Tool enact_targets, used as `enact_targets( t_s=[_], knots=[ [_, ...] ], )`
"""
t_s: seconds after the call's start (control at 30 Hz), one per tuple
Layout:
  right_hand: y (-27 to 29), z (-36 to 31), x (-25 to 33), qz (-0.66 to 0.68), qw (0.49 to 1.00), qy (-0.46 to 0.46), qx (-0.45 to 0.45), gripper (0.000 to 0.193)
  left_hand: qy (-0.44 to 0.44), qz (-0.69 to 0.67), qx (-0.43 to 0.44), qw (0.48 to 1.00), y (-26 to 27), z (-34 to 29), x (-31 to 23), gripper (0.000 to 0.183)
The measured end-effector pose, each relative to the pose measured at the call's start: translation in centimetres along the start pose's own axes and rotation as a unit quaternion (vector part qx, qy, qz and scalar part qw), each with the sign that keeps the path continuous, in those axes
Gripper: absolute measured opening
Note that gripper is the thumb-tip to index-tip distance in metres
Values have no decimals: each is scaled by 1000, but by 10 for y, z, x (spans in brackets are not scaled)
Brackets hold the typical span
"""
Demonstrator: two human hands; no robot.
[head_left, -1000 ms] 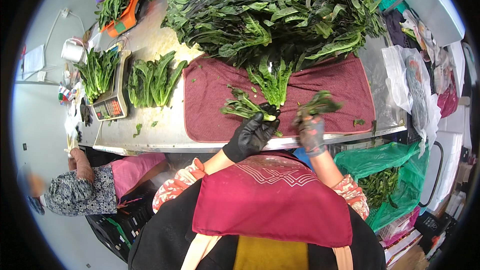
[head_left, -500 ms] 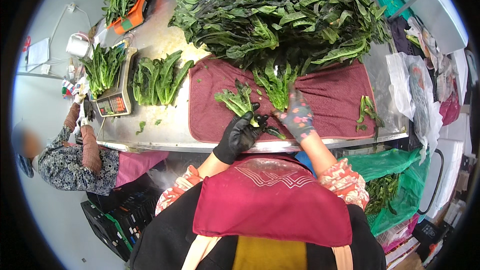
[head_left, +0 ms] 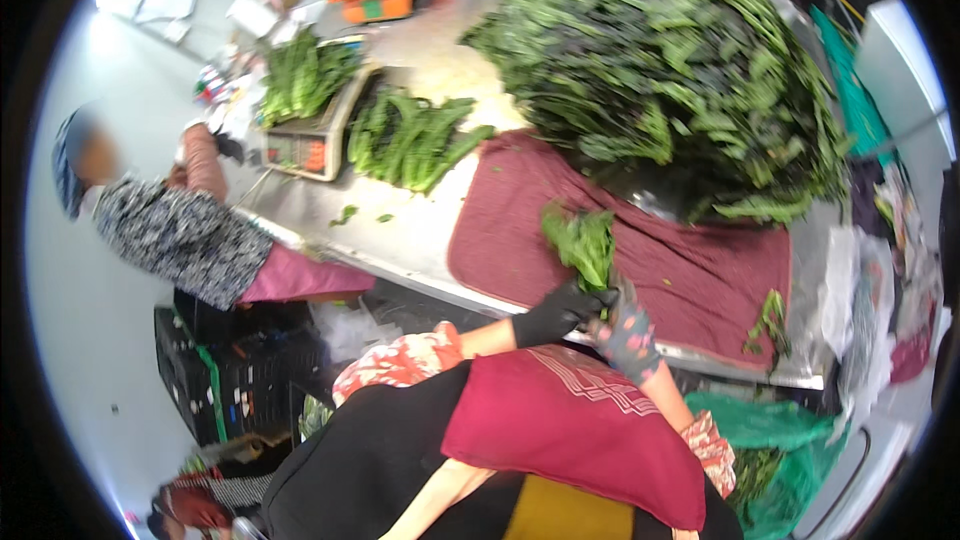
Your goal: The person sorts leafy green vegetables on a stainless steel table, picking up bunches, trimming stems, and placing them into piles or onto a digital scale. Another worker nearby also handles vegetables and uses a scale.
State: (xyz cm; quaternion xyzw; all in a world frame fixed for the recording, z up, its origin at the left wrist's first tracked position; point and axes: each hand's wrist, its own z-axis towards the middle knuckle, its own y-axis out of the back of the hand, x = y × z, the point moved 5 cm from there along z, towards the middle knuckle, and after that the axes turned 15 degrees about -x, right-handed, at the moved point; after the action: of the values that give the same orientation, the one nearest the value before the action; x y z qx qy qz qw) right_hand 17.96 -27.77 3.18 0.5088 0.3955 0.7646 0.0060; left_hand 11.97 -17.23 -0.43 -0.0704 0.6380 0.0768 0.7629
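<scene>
In front of me a small bunch of leafy greens (head_left: 583,245) points away over the table's near edge. My left hand (head_left: 555,318), in a black glove, is closed round its stem end. Right beside it, my right hand (head_left: 628,338), in a grey glove with pink flowers, has its fingers bent in at the same stems; blur hides exactly what they grip. Under the leaves lies a dark red towel (head_left: 510,225). Beyond it rises a big heap of leafy greens (head_left: 660,70). A few loose leaves (head_left: 767,325) rest on the towel's right end.
To the left are a row of leaf bunches (head_left: 415,140), a weighing scale (head_left: 325,155) loaded with greens, and an orange scale (head_left: 385,5). A co-worker (head_left: 185,235) stands at the left side. A green plastic bag (head_left: 800,480) with leaves hangs at right; black crates (head_left: 240,370) stand lower left.
My view has swung, so the table now sits tilted. Both hands have drawn together near the table edge, with greens at them. The bunch lying by my right hand no longer shows there.
</scene>
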Motion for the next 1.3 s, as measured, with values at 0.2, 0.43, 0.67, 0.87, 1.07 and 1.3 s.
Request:
enact_targets(
  t_s=[0.2,0.43,0.67,0.87,1.07,1.3],
  knots=[
    [-4,12,23,270,952,-145,-4,49,136,-218,-162,953,70,4,7,47],
    [-36,3,-13,222,965,-133,-30,25,-34,562,-471,679,299,4,-50,68],
    [-53,9,23,145,985,-76,46,23,180,708,-282,622,388,21,20,83],
    [-32,30,31,51,998,11,-39,26,93,765,-328,546,398,25,-5,73],
    [60,35,-31,104,936,-106,-320,27,-172,582,-381,698,333,48,-74,54],
    [156,55,-86,-379,828,-92,-403,88,-88,280,-378,878,294,35,-39,53]
  ],
)
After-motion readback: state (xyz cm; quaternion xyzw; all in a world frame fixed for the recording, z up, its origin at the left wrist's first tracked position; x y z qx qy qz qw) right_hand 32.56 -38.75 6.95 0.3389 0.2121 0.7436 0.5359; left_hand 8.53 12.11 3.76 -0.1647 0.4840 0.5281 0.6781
